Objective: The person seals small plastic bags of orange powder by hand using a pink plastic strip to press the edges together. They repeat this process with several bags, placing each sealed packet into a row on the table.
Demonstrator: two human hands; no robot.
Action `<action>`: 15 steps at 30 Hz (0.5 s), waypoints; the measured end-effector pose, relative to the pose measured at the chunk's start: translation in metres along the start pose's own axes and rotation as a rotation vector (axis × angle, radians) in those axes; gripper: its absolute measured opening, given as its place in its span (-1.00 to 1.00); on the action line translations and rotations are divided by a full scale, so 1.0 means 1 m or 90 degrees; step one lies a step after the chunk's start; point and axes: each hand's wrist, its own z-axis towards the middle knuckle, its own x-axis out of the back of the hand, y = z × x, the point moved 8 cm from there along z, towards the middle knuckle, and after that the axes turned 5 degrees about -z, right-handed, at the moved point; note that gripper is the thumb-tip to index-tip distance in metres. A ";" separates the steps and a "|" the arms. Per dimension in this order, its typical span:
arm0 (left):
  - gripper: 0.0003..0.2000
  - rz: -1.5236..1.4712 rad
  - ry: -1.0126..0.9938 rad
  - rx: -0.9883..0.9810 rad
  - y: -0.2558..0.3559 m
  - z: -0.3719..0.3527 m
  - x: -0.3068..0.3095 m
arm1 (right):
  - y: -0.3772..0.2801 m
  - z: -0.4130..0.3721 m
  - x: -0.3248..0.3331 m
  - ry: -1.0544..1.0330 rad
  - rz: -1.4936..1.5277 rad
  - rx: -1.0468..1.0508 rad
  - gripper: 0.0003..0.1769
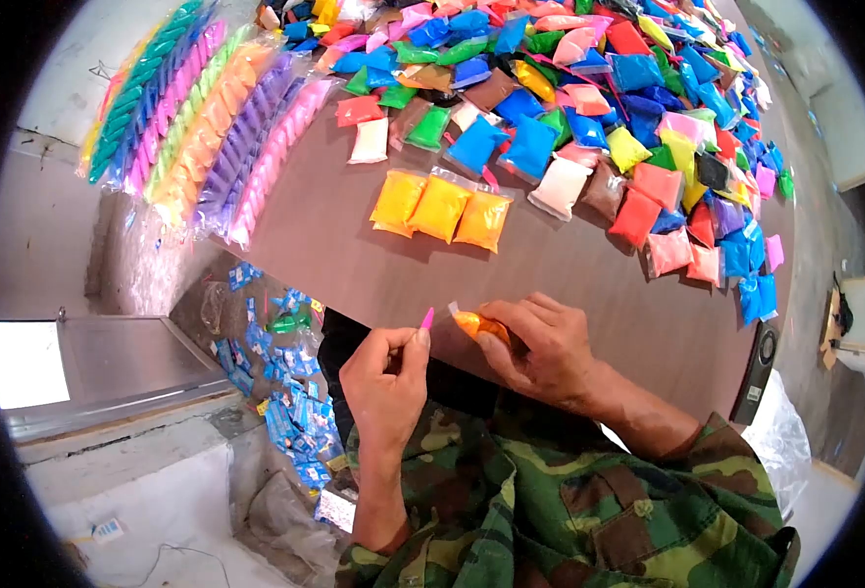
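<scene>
Small pink piece and orange packet, held apart at the near edge

The left hand (383, 377) pinches a small pink pointed piece (427, 318) between thumb and forefinger, its tip standing up clear of them. The right hand (540, 343) grasps an orange packet (477, 326) at the worktop's (569, 267) near side, and the packet's clear film end points left, towards the pink piece. The two are near each other but not touching. Whether that film end is open or sealed is too small to tell.

A light pinch low on the pink piece suits it best, as its free tip then remains in sight. The packet looks soft, so even pressure from the thumb and fingers should steady it without making the filling bulge; a hard squeeze could strain the film. Holding the filled part and leaving the clear end uncovered gives good control, and small finger movements serve better here than sweeps of the arm.

The left forearm rises steeply from the near side, wrist fairly straight, with the fingers curled in and knuckles to the left. The right forearm slants in from the near right, its hand palm down, the thumb on the packet's near side and fingers arched over the far side. Both hands are close together, just short of three yellow-orange packets (439, 207) lying in a row farther up the worktop.
</scene>
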 end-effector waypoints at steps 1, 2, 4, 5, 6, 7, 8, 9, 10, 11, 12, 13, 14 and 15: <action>-0.86 -0.021 0.001 -0.004 0.001 -0.003 -0.001 | 0.002 0.000 0.000 -0.005 0.009 -0.005 -0.79; -0.87 -0.042 0.002 -0.010 0.001 -0.005 -0.002 | 0.005 0.000 0.000 -0.009 0.018 -0.008 -0.80; -0.87 -0.045 -0.015 0.005 0.000 -0.008 -0.007 | 0.008 0.001 0.002 0.004 0.016 -0.024 -0.81; -0.88 -0.046 -0.022 0.012 -0.001 -0.009 -0.008 | 0.008 0.002 0.004 0.021 0.004 -0.036 -0.82; -0.87 -0.017 -0.031 -0.038 -0.001 -0.008 -0.011 | 0.010 0.003 0.006 0.039 -0.008 -0.048 -0.82; -0.87 -0.024 -0.032 -0.030 -0.002 -0.007 -0.012 | 0.014 0.004 0.005 0.036 -0.016 -0.073 -0.83; -0.87 -0.030 -0.033 -0.021 -0.002 -0.006 -0.015 | 0.018 0.004 0.004 0.032 -0.025 -0.099 -0.83; -0.87 -0.036 -0.036 -0.013 -0.001 -0.006 -0.019 | 0.023 0.003 0.004 0.029 -0.033 -0.126 -0.84; -0.87 -0.019 -0.041 -0.029 0.002 -0.004 -0.022 | 0.022 0.003 0.004 0.030 -0.034 -0.122 -0.84; -0.87 -0.002 -0.048 -0.045 0.006 -0.003 -0.026 | 0.022 0.004 0.005 0.032 -0.035 -0.120 -0.84; -0.87 0.015 -0.054 -0.061 0.010 -0.003 -0.029 | 0.021 0.004 0.007 0.034 -0.037 -0.117 -0.83; -0.87 0.024 -0.056 -0.075 0.014 -0.004 -0.032 | 0.020 0.005 0.008 0.023 -0.023 -0.119 -0.83; -0.87 0.034 -0.058 -0.089 0.018 -0.007 -0.034 | 0.019 0.006 0.009 0.013 -0.009 -0.122 -0.82; -0.87 0.043 -0.060 -0.103 0.021 -0.008 -0.036 | 0.018 0.007 0.008 0.004 0.006 -0.125 -0.81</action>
